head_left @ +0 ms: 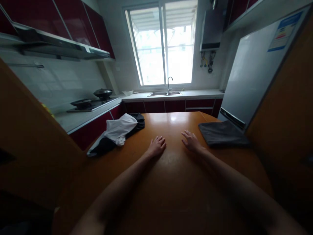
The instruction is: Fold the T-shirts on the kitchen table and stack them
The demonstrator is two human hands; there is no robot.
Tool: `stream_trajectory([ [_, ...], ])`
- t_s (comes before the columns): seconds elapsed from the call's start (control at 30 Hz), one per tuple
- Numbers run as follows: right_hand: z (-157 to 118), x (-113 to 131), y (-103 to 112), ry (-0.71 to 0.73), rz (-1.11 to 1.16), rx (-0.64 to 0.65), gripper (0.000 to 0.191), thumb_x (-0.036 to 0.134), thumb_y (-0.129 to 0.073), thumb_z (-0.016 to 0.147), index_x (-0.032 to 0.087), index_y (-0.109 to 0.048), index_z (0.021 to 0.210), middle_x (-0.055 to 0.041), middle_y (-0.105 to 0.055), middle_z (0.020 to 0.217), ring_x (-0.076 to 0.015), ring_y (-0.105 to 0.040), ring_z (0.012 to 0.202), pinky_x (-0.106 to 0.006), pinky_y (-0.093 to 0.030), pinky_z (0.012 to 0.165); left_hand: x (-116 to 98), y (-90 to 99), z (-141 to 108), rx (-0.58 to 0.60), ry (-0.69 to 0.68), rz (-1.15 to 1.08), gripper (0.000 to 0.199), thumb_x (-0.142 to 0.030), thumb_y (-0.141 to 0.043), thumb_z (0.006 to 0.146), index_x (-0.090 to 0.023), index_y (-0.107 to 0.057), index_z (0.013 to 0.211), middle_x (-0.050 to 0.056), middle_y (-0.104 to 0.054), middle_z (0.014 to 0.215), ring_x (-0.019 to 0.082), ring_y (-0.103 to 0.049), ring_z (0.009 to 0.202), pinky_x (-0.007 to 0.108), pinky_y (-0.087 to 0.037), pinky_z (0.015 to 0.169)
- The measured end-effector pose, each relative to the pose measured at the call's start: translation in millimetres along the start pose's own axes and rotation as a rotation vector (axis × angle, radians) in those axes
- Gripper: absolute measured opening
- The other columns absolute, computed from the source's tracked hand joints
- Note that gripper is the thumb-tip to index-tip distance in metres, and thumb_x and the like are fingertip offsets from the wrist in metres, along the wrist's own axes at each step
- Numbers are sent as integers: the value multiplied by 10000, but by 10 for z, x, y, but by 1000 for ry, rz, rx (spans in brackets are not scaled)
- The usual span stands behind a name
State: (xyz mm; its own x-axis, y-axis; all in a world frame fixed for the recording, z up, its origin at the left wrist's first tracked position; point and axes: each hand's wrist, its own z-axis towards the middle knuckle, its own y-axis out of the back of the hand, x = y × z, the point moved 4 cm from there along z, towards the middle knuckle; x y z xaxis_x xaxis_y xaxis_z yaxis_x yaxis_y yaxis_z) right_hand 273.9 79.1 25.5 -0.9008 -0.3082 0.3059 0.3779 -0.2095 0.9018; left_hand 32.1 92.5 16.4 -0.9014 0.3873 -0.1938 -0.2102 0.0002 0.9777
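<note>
My left hand (157, 146) rests palm down on the wooden table (171, 182), fingers stretched out, holding nothing. Across from it, my right hand (191, 141) is also on or just above the tabletop, its fingers spread and nothing in them. To the left of my left hand lies a loose pile of clothes, with a white garment (121, 126) on top of black ones (104, 147). A dark grey folded cloth (223, 133) lies flat to the right of my right hand.
Beyond the table runs a counter (200, 94) with a sink (158, 94) beneath a window. On the left, a pan (81, 103) and a lidded wok (103, 93) stand on the stove. A refrigerator (256, 71) is at the right, near the table's edge.
</note>
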Motion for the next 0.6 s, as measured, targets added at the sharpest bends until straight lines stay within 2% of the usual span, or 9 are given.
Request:
stream_trajectory([
  [0.1,46,245,-257,-110,-4,79,561,453,-423,998,187,-452,1491,-166,-315,1620,-300,-257,1505,-581,-195,1187,222,50,-169,-44,52,2,517,-468,-351,1011,-235,-488,1451,132,-381,1594,320,-278,1498,592,-223,1173],
  [0.2,27,301,-407,-152,-29,138,631,560,-375,996,195,-431,1509,-178,-303,1623,-322,-222,1514,-619,-139,1183,275,29,-212,-53,53,10,512,-460,-388,996,-225,-505,1436,143,-397,1582,327,-302,1487,576,-236,1173],
  [0.4,21,212,-466,-139,-39,161,606,515,-377,1002,181,-443,1503,-171,-296,1627,-310,-207,1520,-592,-117,1197,236,-53,-179,-34,51,29,519,-442,-382,1003,-208,-467,1459,148,-343,1610,345,-250,1504,594,-198,1183],
  [0.6,31,192,-474,-128,-45,165,614,519,-371,998,175,-448,1501,-171,-303,1624,-321,-214,1517,-597,-126,1195,237,-51,-188,-38,56,30,533,-444,-383,1005,-183,-463,1462,151,-346,1607,360,-253,1499,587,-198,1188],
])
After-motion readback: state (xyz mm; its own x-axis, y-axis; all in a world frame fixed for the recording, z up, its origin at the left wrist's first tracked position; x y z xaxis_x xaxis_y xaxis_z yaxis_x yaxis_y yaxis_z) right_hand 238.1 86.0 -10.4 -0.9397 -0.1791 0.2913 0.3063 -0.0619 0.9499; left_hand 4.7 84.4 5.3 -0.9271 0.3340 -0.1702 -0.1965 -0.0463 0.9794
